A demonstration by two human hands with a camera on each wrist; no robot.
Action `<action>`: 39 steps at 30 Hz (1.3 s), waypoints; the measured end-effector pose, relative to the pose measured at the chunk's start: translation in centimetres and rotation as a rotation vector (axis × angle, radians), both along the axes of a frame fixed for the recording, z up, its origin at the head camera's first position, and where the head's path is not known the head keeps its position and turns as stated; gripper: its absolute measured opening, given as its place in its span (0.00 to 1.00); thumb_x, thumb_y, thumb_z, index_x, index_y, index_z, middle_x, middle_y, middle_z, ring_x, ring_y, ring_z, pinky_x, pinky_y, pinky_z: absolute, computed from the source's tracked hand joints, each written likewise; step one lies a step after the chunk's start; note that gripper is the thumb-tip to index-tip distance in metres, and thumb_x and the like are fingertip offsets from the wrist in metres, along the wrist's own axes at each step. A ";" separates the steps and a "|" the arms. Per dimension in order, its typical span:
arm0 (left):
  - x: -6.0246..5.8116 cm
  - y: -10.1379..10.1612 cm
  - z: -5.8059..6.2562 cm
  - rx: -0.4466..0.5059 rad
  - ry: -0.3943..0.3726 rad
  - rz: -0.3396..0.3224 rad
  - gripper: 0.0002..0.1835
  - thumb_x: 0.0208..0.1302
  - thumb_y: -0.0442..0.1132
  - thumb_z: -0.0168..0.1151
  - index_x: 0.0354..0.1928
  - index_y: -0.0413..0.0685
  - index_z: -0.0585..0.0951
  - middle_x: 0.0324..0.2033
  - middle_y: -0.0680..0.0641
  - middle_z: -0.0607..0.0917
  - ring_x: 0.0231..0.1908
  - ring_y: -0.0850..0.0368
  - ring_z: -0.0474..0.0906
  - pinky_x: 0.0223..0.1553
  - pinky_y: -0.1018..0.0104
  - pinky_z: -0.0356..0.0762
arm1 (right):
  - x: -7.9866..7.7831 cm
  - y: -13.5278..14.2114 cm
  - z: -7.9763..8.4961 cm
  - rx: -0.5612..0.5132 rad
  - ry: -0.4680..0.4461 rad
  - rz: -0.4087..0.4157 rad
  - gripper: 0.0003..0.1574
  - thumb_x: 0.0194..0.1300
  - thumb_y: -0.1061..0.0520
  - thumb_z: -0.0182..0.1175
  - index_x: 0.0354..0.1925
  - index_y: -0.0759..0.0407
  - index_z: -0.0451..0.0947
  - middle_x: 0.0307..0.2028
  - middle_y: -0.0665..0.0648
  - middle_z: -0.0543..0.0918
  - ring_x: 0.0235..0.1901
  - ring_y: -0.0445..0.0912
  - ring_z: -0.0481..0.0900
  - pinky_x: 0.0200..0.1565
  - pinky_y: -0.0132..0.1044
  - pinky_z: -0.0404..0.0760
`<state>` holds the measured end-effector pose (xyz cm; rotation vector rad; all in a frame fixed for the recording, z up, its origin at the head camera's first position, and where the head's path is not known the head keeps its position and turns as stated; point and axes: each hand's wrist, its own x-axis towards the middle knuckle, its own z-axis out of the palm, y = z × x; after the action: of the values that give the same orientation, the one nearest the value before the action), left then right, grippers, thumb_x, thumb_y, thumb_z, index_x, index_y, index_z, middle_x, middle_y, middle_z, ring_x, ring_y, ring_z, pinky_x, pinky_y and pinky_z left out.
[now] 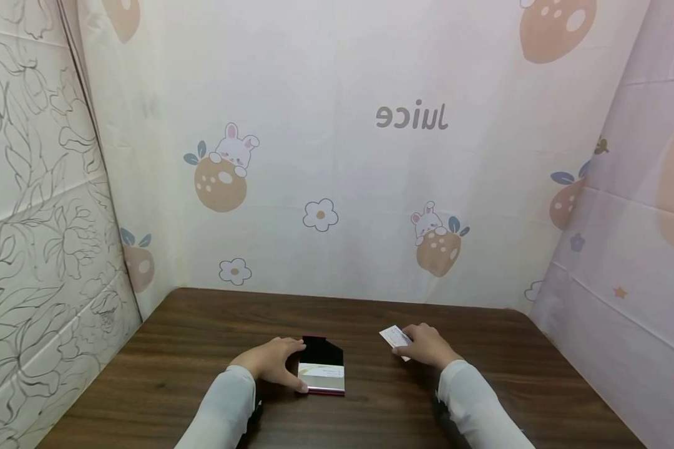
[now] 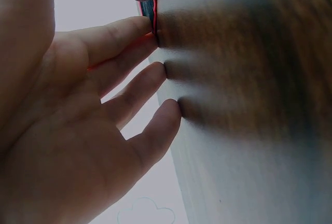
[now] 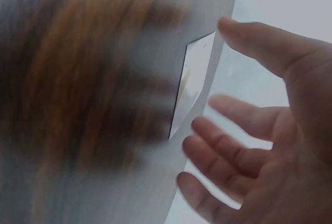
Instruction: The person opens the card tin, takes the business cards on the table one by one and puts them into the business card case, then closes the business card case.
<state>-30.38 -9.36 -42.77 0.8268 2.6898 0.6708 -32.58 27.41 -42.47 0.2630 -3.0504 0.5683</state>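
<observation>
An opened business card case (image 1: 321,366) with a black inside and red edges lies on the table. A white card with a yellow curve (image 1: 322,370) shows in its near half. My left hand (image 1: 271,363) holds the case at its left side, thumb on the near corner and index finger at the far one. In the left wrist view the other fingertips (image 2: 174,111) rest on the table. A second white printed card (image 3: 193,81) lies on the table to the right. Over it hovers my right hand (image 1: 424,345), fingers and thumb spread apart and, in the right wrist view, off the card.
The dark wood-grain table (image 1: 202,349) reaches to a white curtain (image 1: 337,156) printed with rabbits, fruit and flowers. More patterned curtains stand at the left (image 1: 39,206) and right (image 1: 634,249).
</observation>
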 end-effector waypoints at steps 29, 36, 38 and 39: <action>0.0 -0.1 -0.1 -0.008 -0.015 0.005 0.49 0.50 0.57 0.78 0.71 0.44 0.70 0.70 0.42 0.68 0.70 0.39 0.60 0.64 0.38 0.65 | -1.0 1.6 -1.0 -0.097 -0.032 -0.042 0.36 0.52 0.52 0.78 0.53 0.73 0.81 0.45 0.65 0.85 0.38 0.49 0.79 0.45 0.50 0.79; -0.1 -0.1 0.0 -0.006 -0.011 0.000 0.49 0.50 0.57 0.78 0.71 0.43 0.70 0.70 0.42 0.69 0.70 0.39 0.60 0.64 0.38 0.65 | -1.1 1.5 -1.1 -0.130 0.024 -0.005 0.30 0.51 0.57 0.78 0.51 0.70 0.81 0.44 0.63 0.85 0.39 0.49 0.79 0.45 0.50 0.79; 0.0 -0.1 0.0 -0.004 -0.010 0.001 0.49 0.50 0.57 0.78 0.71 0.43 0.70 0.70 0.41 0.69 0.70 0.39 0.61 0.64 0.38 0.65 | -1.1 1.5 -1.2 -0.148 0.026 -0.013 0.27 0.55 0.60 0.74 0.52 0.68 0.80 0.46 0.63 0.84 0.41 0.50 0.80 0.47 0.52 0.79; 0.0 -0.1 0.0 -0.004 -0.009 0.001 0.49 0.49 0.57 0.78 0.71 0.43 0.71 0.70 0.41 0.69 0.70 0.39 0.61 0.64 0.38 0.65 | -1.0 1.4 -1.2 -0.160 0.025 -0.022 0.24 0.58 0.61 0.72 0.53 0.66 0.80 0.47 0.63 0.84 0.42 0.51 0.79 0.47 0.53 0.79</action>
<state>-30.42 -9.42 -42.80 0.8191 2.6826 0.6672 -33.59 28.83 -43.68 0.2296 -2.9589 0.7955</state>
